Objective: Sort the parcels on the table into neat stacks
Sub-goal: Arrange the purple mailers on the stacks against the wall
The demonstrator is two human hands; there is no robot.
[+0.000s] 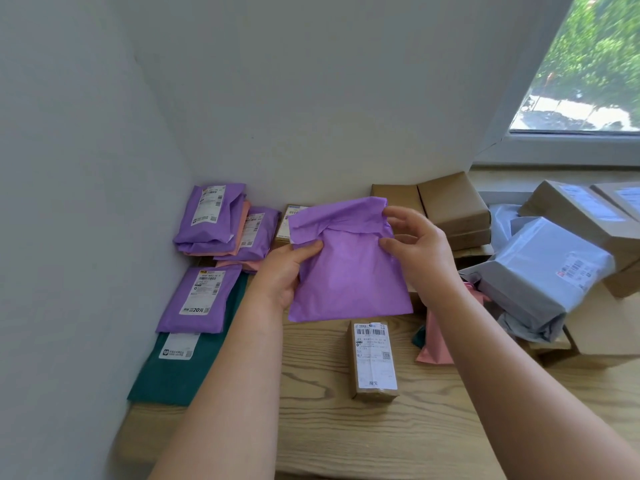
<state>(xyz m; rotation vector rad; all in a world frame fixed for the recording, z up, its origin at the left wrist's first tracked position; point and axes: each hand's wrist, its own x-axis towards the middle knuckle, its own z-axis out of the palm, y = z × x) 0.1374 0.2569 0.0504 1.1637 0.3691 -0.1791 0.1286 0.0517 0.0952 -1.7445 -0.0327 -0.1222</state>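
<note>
Between both hands, purple mailer (349,271) held

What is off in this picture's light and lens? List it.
Head view: daylight from the window, blown out outside; the wide lens slants the wall corner; the held bag is evenly lit, no glare; the box label's small print is too soft to read.

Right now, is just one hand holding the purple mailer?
No, the left hand grips the purple mailer at its left edge while the right hand pinches its upper right edge.
</note>
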